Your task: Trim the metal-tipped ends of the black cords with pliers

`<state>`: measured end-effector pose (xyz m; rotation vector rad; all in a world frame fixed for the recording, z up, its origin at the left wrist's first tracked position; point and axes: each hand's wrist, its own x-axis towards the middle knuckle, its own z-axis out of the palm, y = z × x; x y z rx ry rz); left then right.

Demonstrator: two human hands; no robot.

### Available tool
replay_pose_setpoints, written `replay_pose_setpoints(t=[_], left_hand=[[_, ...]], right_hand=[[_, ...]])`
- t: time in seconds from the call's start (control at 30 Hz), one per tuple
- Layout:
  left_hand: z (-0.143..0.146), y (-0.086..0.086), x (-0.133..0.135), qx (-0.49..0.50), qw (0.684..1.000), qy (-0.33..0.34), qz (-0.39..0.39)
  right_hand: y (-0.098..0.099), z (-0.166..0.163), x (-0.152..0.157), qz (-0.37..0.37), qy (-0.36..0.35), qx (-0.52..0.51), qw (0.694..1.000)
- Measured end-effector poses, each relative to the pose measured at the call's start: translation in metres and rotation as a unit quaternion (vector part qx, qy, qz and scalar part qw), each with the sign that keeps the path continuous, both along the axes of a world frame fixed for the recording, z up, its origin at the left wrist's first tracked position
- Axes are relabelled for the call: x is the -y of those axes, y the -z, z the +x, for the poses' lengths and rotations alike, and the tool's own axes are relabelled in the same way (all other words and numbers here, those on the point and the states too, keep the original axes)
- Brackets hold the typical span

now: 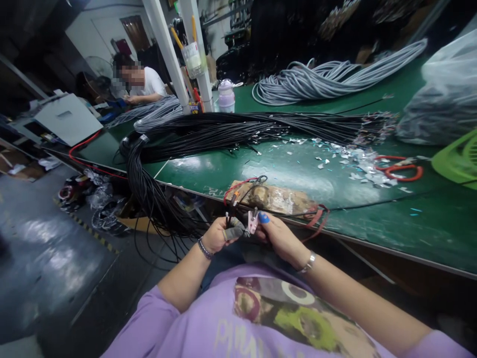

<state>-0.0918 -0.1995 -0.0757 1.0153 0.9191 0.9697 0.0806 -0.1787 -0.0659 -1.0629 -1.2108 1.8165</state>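
My left hand (pixel 222 234) is closed around a black cable end (pixel 228 218); grey covers wrap its thumb and a finger. Fine stripped wire ends stick out toward the right. Close beside them, my right hand (pixel 276 238) pinches a small pink clip (pixel 253 222) between thumb and fingers, with a blue cover on the thumb tip. Whether the clip's jaws touch the wires I cannot tell. Both hands are just in front of the table edge, below a worn wooden block (pixel 283 200) with red and black leads about it.
Black cables (pixel 208 135) lie along the green table (pixel 208 174) and hang over its edge. Behind are grey cable coils (pixel 309 82) and a bottle (pixel 226 97). Foil scraps (pixel 367 166), red-handled scissors (pixel 400 170) and a green basket (pixel 456 159) lie right. A co-worker (pixel 145 82) sits far left.
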Motion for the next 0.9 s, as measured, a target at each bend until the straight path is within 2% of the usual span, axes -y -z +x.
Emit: replay_pose_setpoints(t=[0.07, 0.13, 0.23, 0.47, 0.7, 0.9], left_hand=[[0.002, 0.001, 0.000, -0.006, 1.000, 0.011, -0.001], [0.003, 0.003, 0.000, -0.006, 1.000, 0.020, -0.004], [0.004, 0.005, 0.001, -0.009, 1.000, 0.023, -0.009], [0.007, 0.004, 0.002, -0.020, 0.999, 0.024, -0.017], [0.006, 0.005, 0.003, -0.033, 0.999, 0.020, -0.029], [0.004, 0.004, 0.006, -0.037, 0.999, 0.017, -0.034]], right_hand=[[0.000, -0.002, -0.001, -0.083, -0.047, -0.048, 0.994], [0.001, -0.004, -0.002, -0.125, -0.061, -0.101, 0.985], [0.001, -0.006, -0.002, -0.134, -0.037, -0.131, 0.982], [0.003, -0.009, -0.002, -0.130, 0.003, -0.117, 0.985], [0.008, -0.010, 0.000, -0.134, -0.007, -0.116, 0.984], [0.014, -0.006, 0.004, -0.157, -0.043, -0.081, 0.983]])
